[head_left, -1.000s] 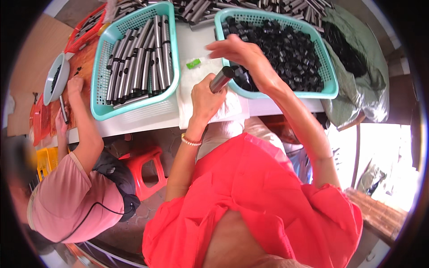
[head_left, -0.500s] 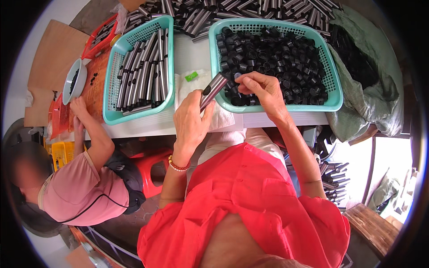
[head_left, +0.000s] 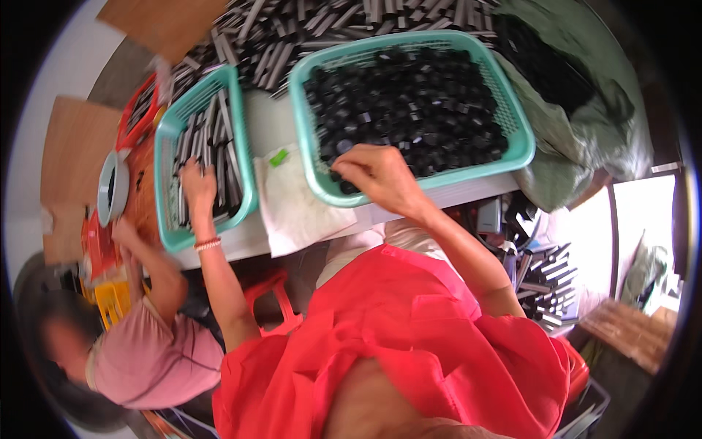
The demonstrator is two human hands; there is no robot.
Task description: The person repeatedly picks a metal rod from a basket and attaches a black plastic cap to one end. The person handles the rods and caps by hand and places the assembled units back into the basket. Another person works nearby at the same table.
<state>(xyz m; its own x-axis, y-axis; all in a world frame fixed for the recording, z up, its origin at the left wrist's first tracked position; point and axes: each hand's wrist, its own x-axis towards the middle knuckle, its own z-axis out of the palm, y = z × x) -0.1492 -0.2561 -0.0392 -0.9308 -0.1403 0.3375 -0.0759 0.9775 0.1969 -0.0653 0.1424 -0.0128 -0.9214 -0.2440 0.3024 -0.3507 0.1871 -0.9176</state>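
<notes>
My left hand (head_left: 197, 189) reaches over the narrower turquoise basket (head_left: 249, 183), its fingers apart above the metal tubes (head_left: 232, 168). Motion blur softens the fingertips, and I see no tube clearly gripped. The tubes are silver with dark ends and lie lengthwise in a heap. My right hand (head_left: 384, 179) is over the near left corner of the wider turquoise basket (head_left: 528, 146), which is full of small black caps (head_left: 417, 110). Its fingers are curled together in a pinch; whatever lies between them is hidden. One round greyish cap (head_left: 344, 146) shows right beside the fingertips.
Between the baskets lie a white cloth (head_left: 292, 212) and a green scrap (head_left: 278, 156). More tubes (head_left: 322, 22) are piled behind. A green sack (head_left: 585, 139) stands at right. At left, a person in pink (head_left: 157, 347) sits near a pale bowl (head_left: 113, 187) and a red stool (head_left: 274, 300).
My left hand has moved left from between the baskets to the tube basket, and the tube it held no longer shows in it. My right hand stays by the caps. The view has shifted.
</notes>
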